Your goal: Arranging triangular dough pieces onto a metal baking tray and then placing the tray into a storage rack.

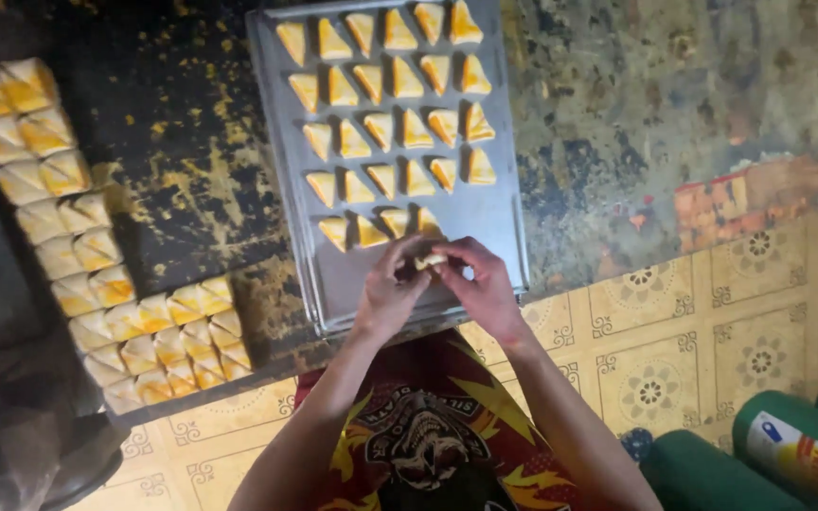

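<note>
Nearest to me was the person's lap, covered by a red cloth printed with yellow flashes and a dark figure [428, 435], with both bare forearms reaching forward from it. To the right, on the patterned yellow floor tiles [674, 341], lay green cylindrical containers [788, 449], one with a pale label.

Just beyond the lap the two hands met over the near edge of a flat grey metal baking tray [352, 274]. The left hand [385, 298] and the right hand [485, 284] were both closed around one small pale piece of folded dough with yellow filling [431, 259], pinched between the fingertips and held a little above the bare near part of the tray. I could not tell exactly which fingers pressed where.

The piece looked light and soft, the kind of thing that would dent or smear under a hard squeeze, and probably a little tacky. I judged it best held by its folded edges with fingertips only, away from the filled middle, so that the seam stayed shut.

Farther up the tray sat rows of small triangular yellow pastries [390, 114], spaced apart and filling the far part. Off to the left, on the dark flour-streaked work surface [191, 189], a long strip of square pale dough pieces with yellow centres [78, 237] lay packed edge to edge.
</note>
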